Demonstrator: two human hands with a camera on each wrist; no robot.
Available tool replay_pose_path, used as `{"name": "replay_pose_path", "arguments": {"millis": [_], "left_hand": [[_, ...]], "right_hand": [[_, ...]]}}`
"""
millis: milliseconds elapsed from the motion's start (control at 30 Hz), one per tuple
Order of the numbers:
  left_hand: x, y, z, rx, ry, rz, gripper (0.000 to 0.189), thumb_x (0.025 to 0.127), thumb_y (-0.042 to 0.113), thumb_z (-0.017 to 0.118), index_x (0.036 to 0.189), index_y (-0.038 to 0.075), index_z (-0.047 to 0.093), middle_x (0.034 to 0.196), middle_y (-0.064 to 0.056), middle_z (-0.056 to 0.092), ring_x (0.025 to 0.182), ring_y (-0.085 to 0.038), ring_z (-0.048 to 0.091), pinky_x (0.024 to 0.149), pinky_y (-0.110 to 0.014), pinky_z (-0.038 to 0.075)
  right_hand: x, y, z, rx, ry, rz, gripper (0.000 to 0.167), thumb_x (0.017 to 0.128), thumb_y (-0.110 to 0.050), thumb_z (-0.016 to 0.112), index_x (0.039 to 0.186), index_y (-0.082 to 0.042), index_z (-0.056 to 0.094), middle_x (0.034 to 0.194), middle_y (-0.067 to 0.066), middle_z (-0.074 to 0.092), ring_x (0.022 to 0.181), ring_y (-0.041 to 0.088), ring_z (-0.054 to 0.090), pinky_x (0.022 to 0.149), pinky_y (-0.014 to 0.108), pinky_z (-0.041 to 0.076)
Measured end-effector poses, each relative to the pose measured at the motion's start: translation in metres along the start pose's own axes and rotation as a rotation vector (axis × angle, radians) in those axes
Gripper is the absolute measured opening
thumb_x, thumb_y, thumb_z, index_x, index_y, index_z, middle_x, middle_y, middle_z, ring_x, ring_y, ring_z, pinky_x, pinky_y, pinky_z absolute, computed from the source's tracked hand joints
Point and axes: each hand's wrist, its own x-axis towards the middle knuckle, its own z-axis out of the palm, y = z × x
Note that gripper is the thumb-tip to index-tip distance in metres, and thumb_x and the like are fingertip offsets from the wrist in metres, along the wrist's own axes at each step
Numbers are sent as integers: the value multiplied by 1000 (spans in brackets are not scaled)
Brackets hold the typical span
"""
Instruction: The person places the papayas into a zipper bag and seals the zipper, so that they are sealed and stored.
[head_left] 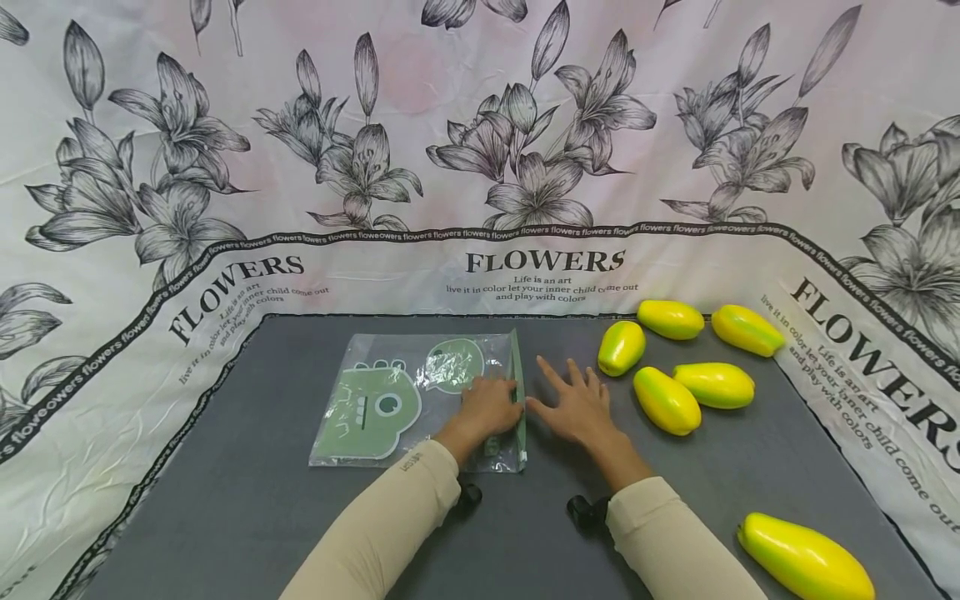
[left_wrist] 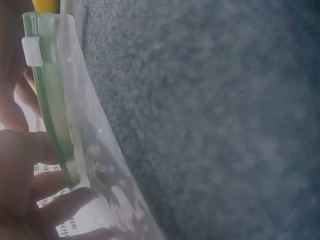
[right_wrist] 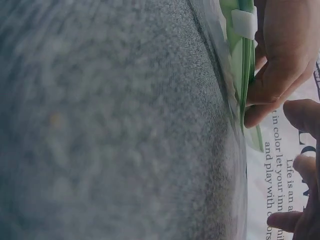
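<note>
A clear zip bag (head_left: 442, 408) with green cartoon shapes printed on it lies flat on the grey table. My left hand (head_left: 489, 407) pinches its right side by the green zip strip (head_left: 518, 400); the fingers (left_wrist: 47, 150) and strip show in the left wrist view. A white slider (right_wrist: 244, 24) sits on the strip toward the near end. Just right of the bag, my right hand (head_left: 581, 408) hovers or rests with its fingers spread, holding nothing. Its fingers (right_wrist: 305, 117) also appear at the right edge of the right wrist view.
Several glossy yellow-green fruits, among them one nearest my right hand (head_left: 622, 348), lie at the back right. A longer fruit (head_left: 806, 557) lies at the front right. Flower-printed cloth (head_left: 525, 279) rises behind and beside the grey table (head_left: 247, 508).
</note>
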Motion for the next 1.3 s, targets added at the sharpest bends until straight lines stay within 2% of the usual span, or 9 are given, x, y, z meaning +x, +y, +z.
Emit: {"name": "replay_pose_path", "arguments": {"millis": [100, 167, 333, 500, 667, 833, 1000, 1233, 1300], "left_hand": [[-1, -1, -1, -9, 2, 3, 51, 93, 42, 60, 137, 15, 57, 134, -9, 56, 121, -37, 48, 97, -64, 37], [-2, -2, -2, -8, 9, 17, 52, 92, 42, 62, 136, 14, 58, 130, -11, 59, 117, -36, 53, 94, -59, 43], [-4, -6, -7, -27, 42, 77, 47, 88, 27, 67, 132, 9, 61, 121, -13, 64, 106, -34, 60, 84, -44, 53], [-5, -8, -10, -61, 59, 114, 45, 86, 15, 62, 130, 5, 61, 121, -12, 64, 107, -31, 61, 85, -39, 53], [-7, -9, -12, -69, 76, 141, 45, 86, 13, 62, 131, 4, 60, 120, -12, 64, 101, -28, 64, 81, -37, 54], [-10, -8, -14, -50, 97, 166, 45, 85, 14, 63, 129, 4, 62, 117, -10, 66, 93, -26, 65, 75, -36, 54], [-16, -7, -18, -36, 118, 170, 46, 82, 14, 64, 128, 8, 64, 110, -8, 69, 81, -23, 63, 66, -34, 52], [-24, -9, -29, -55, 150, 122, 42, 83, 15, 68, 124, 6, 66, 108, -8, 69, 96, -26, 65, 78, -38, 55], [-26, -10, -32, -60, 162, 110, 42, 83, 15, 68, 124, 7, 66, 109, -8, 69, 96, -26, 65, 77, -38, 55]], "right_hand": [[1, -1, 2, 8, -24, -30, 75, 90, -61, 51, 154, -30, 27, 152, 26, 24, 133, 56, 18, 101, 73, 18], [1, -2, 4, 15, -36, -53, 74, 90, -61, 52, 154, -31, 28, 152, 25, 25, 133, 56, 19, 100, 74, 19], [4, -2, 5, 26, -71, -104, 72, 91, -58, 52, 154, -31, 28, 152, 24, 26, 134, 54, 20, 101, 73, 20], [5, -5, 5, 35, -129, -135, 72, 91, -55, 54, 153, -29, 29, 153, 23, 26, 135, 53, 20, 102, 72, 19], [5, -9, 7, 35, -163, -143, 71, 92, -59, 49, 153, -29, 29, 153, 21, 25, 135, 52, 19, 103, 71, 18], [5, -11, 8, 42, -176, -138, 71, 92, -58, 50, 153, -28, 30, 153, 20, 26, 136, 51, 19, 104, 70, 17], [4, -10, 10, 43, -183, -148, 70, 92, -56, 51, 152, -25, 33, 154, 17, 27, 137, 49, 18, 104, 71, 16], [5, -10, 13, 26, -196, -150, 73, 90, -63, 49, 152, -27, 35, 154, 14, 28, 138, 47, 17, 104, 72, 12], [5, -10, 13, 26, -201, -146, 72, 90, -62, 51, 151, -28, 36, 154, 14, 28, 138, 47, 17, 104, 72, 12]]}}
